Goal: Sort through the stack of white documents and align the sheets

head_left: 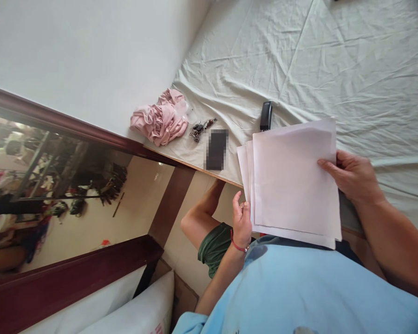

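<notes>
I hold the stack of white paper sheets point(292, 181) between both hands above the bed's point(351, 69) edge: my right hand point(353, 176) pinches its far edge, my left hand point(241, 222) fingers curl against the near edge.

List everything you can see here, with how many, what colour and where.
paper: a few sheets, white, held in both hands above the bed edge
stapler: one, black, on the sheet just beyond the paper
phone: one, dark, blurred, on the bed near its edge
keys: one bunch, dark, between cloth and phone
cloth: one, pink, crumpled, by the wall
bedsheet: one, white, creased, covering the bed
mirror: one, dark wood frame, against the wall
left hand: one, red wrist cord, at the paper's lower left edge
right hand: one, gripping the paper's right edge
</notes>
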Demonstrator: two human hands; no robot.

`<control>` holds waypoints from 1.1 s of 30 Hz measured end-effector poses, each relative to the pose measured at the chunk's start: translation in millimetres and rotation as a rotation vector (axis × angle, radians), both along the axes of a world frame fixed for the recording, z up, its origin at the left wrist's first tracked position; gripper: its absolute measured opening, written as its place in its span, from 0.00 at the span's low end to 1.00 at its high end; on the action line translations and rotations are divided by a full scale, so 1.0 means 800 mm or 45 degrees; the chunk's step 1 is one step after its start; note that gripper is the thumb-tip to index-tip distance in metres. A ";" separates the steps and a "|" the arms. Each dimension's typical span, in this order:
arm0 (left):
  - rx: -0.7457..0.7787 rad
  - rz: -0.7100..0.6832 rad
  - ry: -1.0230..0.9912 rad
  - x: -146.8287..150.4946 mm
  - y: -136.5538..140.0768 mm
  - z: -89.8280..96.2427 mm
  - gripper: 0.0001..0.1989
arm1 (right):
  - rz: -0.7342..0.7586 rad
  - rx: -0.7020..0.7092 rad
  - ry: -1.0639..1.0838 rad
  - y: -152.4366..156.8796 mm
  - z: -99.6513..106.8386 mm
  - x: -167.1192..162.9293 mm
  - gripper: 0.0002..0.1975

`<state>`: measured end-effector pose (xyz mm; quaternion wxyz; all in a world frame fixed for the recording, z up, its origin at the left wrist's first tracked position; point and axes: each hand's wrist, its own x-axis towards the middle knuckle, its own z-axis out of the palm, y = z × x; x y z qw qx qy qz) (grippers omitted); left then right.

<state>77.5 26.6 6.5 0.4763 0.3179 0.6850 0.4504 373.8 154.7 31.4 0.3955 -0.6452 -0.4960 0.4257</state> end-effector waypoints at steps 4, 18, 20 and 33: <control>0.022 -0.068 0.035 -0.001 0.002 -0.001 0.27 | -0.018 -0.055 0.011 0.000 0.004 -0.001 0.15; 0.039 -0.137 -0.091 0.005 0.003 0.002 0.25 | 0.055 -0.004 -0.174 0.000 -0.004 0.001 0.15; 0.018 -0.150 -0.092 0.005 0.002 0.003 0.26 | 0.045 -0.001 -0.218 0.000 -0.004 0.001 0.15; 0.016 -0.333 -0.001 0.007 0.002 0.014 0.27 | 0.001 0.000 -0.165 -0.002 0.000 -0.001 0.14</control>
